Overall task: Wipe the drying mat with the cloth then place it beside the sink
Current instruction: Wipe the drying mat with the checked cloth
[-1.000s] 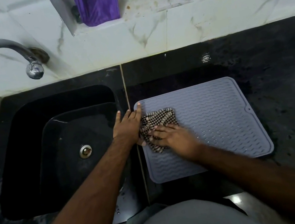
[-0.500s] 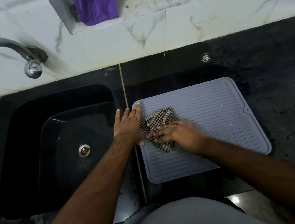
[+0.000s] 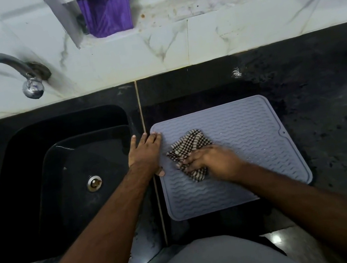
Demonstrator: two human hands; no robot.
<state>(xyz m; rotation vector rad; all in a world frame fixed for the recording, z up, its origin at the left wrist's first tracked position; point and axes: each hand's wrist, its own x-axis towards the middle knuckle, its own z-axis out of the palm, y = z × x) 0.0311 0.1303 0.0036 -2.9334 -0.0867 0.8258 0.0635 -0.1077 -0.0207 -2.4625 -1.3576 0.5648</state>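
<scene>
While my left hand (image 3: 146, 154) lies flat with fingers spread, pinning the drying mat (image 3: 250, 141) at centre frame, my right hand (image 3: 213, 162) curls its fingers onto the cloth (image 3: 187, 147) mid-wipe; next I'd cover the right half.

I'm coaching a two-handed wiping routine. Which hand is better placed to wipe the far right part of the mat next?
The right hand. It already presses the checked cloth on the mat, nearer the unwiped right side. The left hand lies flat on the mat's left edge by the sink, steadying it.
</scene>
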